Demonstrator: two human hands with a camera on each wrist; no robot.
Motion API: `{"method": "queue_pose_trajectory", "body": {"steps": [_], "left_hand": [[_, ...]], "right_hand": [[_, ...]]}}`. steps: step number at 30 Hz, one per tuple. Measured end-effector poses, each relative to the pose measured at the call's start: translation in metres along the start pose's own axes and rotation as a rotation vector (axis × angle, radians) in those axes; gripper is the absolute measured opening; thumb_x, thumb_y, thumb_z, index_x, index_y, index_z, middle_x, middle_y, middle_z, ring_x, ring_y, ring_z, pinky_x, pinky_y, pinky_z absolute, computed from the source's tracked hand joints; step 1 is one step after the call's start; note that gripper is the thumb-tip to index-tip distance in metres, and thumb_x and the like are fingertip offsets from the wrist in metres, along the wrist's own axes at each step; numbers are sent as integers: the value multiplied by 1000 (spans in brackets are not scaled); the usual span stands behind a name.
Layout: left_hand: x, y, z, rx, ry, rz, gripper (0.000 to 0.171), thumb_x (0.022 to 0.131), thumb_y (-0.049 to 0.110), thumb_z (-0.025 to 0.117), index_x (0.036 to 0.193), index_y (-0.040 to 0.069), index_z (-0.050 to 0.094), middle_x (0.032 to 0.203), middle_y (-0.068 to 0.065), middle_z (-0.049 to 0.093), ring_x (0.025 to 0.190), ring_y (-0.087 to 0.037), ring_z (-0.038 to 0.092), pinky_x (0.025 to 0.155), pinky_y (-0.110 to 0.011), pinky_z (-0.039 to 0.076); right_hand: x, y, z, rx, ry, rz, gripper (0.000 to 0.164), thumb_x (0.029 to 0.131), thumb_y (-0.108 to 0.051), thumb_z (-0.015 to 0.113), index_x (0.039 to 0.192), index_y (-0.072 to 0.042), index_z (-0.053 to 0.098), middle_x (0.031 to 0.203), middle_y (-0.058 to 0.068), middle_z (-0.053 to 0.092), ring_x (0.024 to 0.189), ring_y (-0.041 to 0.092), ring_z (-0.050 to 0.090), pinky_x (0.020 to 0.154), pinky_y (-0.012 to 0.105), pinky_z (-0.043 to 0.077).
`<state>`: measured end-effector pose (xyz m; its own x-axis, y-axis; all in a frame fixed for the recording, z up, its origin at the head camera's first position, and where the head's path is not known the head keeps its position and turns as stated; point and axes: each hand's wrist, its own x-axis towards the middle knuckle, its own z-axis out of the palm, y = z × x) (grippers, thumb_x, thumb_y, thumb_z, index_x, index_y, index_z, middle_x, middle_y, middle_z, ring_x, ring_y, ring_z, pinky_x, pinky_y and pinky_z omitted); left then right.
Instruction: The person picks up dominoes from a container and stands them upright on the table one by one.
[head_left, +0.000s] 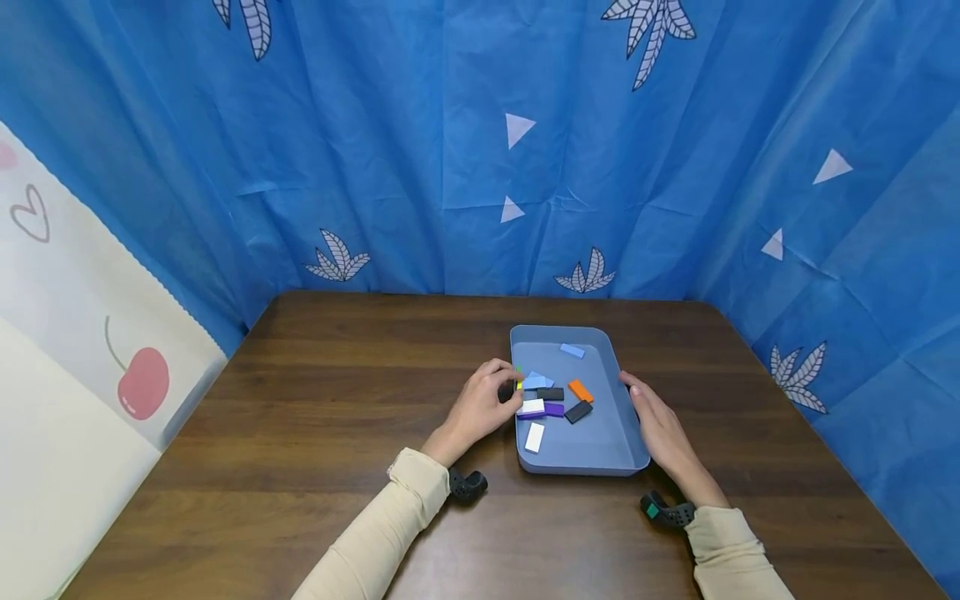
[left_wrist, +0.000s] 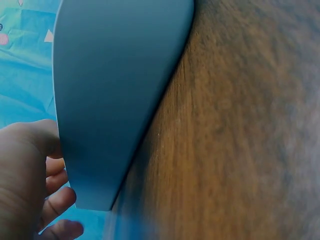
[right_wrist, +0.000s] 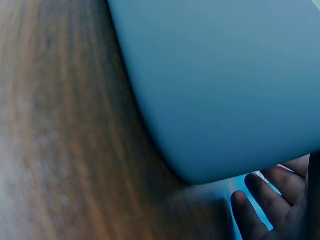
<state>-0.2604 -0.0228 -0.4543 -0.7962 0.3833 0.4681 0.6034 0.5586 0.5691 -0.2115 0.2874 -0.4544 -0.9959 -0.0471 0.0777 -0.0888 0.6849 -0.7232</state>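
The left hand [head_left: 477, 406] bends over the left side of the tray [head_left: 592, 446], by a yellow block [head_left: 519, 386]; I cannot tell if it pinches it. The right hand [head_left: 663, 429] spreads loosely at the tray's right side. In the tray lie an orange block [head_left: 581, 391], black blocks [head_left: 578, 412] and white blocks [head_left: 534, 438]. Under the tray is the surface [head_left: 352, 400].

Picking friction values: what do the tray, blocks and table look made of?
Tray: likely plastic, smooth matte; thin, even-coloured walls with rounded corners.
Blocks: perhaps plastic or painted wood; flat solid colours, finish too small to tell.
Table: wood or wood-look laminate, semi-gloss; brown grain with a soft sheen.
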Motion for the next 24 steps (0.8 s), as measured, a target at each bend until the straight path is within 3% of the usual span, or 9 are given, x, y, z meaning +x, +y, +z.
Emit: {"method": "queue_pose_trajectory", "body": {"steps": [10,24], "left_hand": [[7,3,-4,29,-21,-8,20,93,17,73,111,10,78,115,-1,75,99,-16,61,84,-30,56],[9,1,-9,13,-36,-9,18,93,17,74,109,11,77,107,0,75,92,-14,60,80,-29,54]], "right_hand": [[4,-4,-4,-15,7,-5,67,112,-50,19,160,-5,34,166,20,30,152,46,26,119,67,25],[4,-10,-4,-17,4,-18,64,113,-47,19,159,-6,35,166,20,31,152,45,27,119,66,26]]}}
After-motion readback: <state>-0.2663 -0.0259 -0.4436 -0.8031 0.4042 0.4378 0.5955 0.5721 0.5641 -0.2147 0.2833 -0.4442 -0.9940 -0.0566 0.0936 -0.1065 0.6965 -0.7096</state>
